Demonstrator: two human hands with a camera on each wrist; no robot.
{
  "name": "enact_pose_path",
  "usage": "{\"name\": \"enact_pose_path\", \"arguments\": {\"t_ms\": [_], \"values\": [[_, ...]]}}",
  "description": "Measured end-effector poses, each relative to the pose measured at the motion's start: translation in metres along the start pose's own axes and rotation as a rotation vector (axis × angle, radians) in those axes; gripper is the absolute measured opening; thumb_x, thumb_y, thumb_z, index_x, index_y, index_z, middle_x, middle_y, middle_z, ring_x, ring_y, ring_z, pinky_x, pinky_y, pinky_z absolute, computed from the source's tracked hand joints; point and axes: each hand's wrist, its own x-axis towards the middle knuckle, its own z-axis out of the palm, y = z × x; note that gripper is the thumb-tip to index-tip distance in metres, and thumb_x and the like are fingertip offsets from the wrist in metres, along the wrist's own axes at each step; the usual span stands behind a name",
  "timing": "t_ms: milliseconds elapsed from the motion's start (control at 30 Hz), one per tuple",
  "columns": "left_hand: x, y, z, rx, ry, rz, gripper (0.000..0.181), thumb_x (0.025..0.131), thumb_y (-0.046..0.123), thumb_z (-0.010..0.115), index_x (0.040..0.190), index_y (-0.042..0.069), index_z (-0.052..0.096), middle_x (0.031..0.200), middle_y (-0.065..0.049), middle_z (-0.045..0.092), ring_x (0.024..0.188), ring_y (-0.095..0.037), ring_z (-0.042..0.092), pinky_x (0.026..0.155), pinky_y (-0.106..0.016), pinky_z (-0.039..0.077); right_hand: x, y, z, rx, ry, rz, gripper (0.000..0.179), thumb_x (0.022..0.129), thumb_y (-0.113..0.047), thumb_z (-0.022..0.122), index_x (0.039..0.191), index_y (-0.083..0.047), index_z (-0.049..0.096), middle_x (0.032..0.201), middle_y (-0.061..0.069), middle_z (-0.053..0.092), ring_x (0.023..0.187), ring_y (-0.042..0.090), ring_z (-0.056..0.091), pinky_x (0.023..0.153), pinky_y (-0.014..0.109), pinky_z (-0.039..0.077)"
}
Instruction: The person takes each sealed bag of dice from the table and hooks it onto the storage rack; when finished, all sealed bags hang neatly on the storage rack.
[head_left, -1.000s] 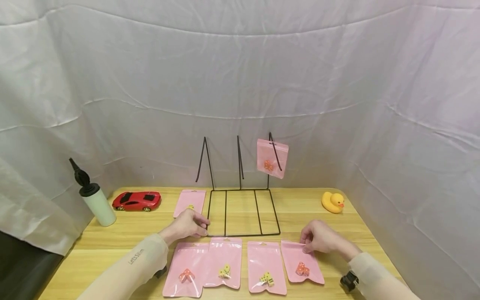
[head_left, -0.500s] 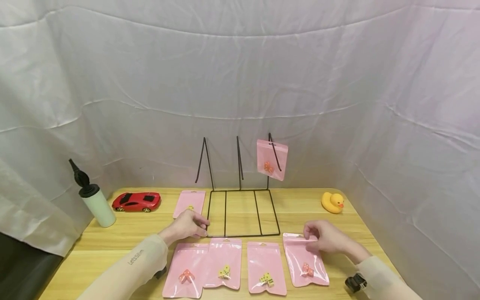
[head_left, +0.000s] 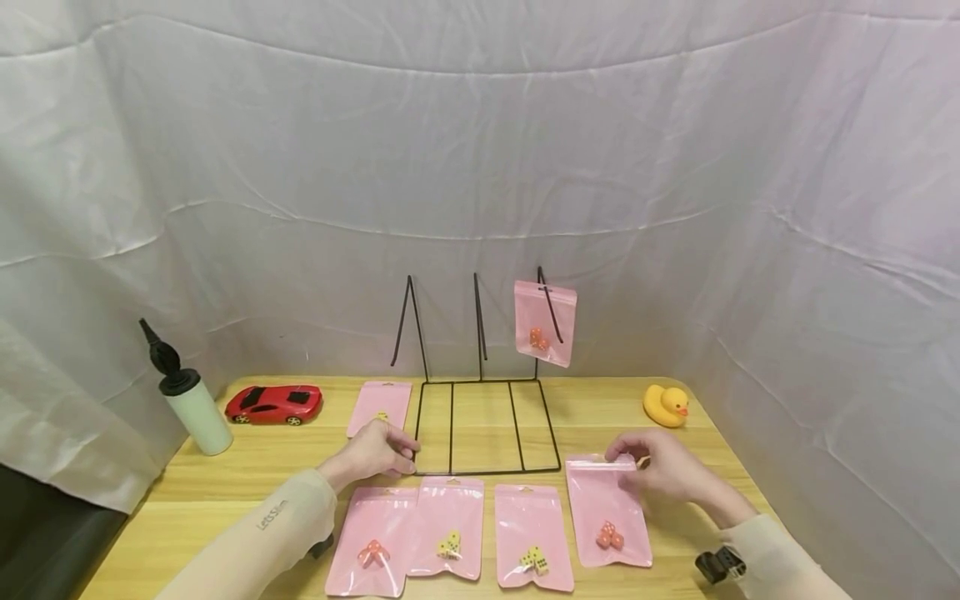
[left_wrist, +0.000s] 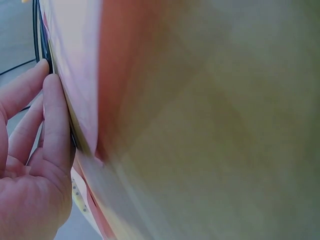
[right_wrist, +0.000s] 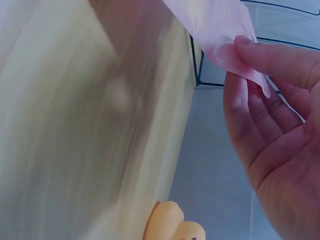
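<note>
My right hand (head_left: 670, 468) pinches the top right corner of a pink zip bag (head_left: 603, 508) with orange dice in it. In the right wrist view, thumb and finger hold the edge of this bag (right_wrist: 220, 30). My left hand (head_left: 377, 450) grips the front left corner of a black wire rack (head_left: 482, 472). Seen from the left wrist, its fingertips (left_wrist: 56, 87) lie at the black wire. Another pink bag (head_left: 540, 312) with orange dice hangs on the rack's right hook. The middle hook (head_left: 481, 321) and left hook (head_left: 400, 325) carry nothing.
Several pink bags lie in front of the rack, including one with yellow dice (head_left: 532, 521). One more bag (head_left: 382, 400) lies behind my left hand. A red toy car (head_left: 274, 404) and pale green pump (head_left: 197, 412) stand left, a yellow duck (head_left: 663, 406) right.
My right hand has moved slightly right and away from me, raising the top of the pinched bag. The hanging bag has swung a little. My left hand stays put.
</note>
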Motion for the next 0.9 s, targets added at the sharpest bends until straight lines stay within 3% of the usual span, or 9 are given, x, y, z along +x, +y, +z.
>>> {"name": "enact_pose_path", "arguments": {"t_ms": [233, 567, 900], "values": [[0.001, -0.001, 0.0, -0.006, -0.011, -0.001, 0.038, 0.086, -0.001, 0.092, 0.122, -0.002, 0.083, 0.098, -0.008, 0.079, 0.082, -0.013, 0.074, 0.077, -0.034, 0.072, -0.004, -0.012, -0.005, 0.062, 0.05, -0.041, 0.023, 0.083, 0.0, 0.093, 0.098, -0.014, 0.081, 0.092, 0.002, 0.078, 0.084, -0.004, 0.065, 0.071, 0.023, 0.064], [0.001, 0.001, 0.0, -0.007, -0.009, 0.005, 0.039, 0.086, -0.003, 0.092, 0.124, -0.004, 0.082, 0.1, -0.011, 0.079, 0.083, -0.014, 0.073, 0.076, -0.036, 0.072, -0.004, -0.031, -0.011, 0.097, 0.114, -0.172, 0.027, 0.083, 0.009, 0.089, 0.094, -0.015, 0.081, 0.09, 0.005, 0.08, 0.083, -0.003, 0.066, 0.064, 0.024, 0.064], [0.001, 0.002, 0.0, -0.013, -0.008, -0.01, 0.038, 0.086, -0.002, 0.092, 0.122, -0.004, 0.083, 0.099, -0.011, 0.079, 0.082, -0.014, 0.073, 0.075, -0.033, 0.072, -0.001, -0.045, -0.019, 0.131, 0.133, -0.214, 0.028, 0.089, 0.014, 0.083, 0.096, -0.013, 0.081, 0.089, 0.005, 0.08, 0.081, -0.005, 0.065, 0.061, 0.024, 0.064]]}}
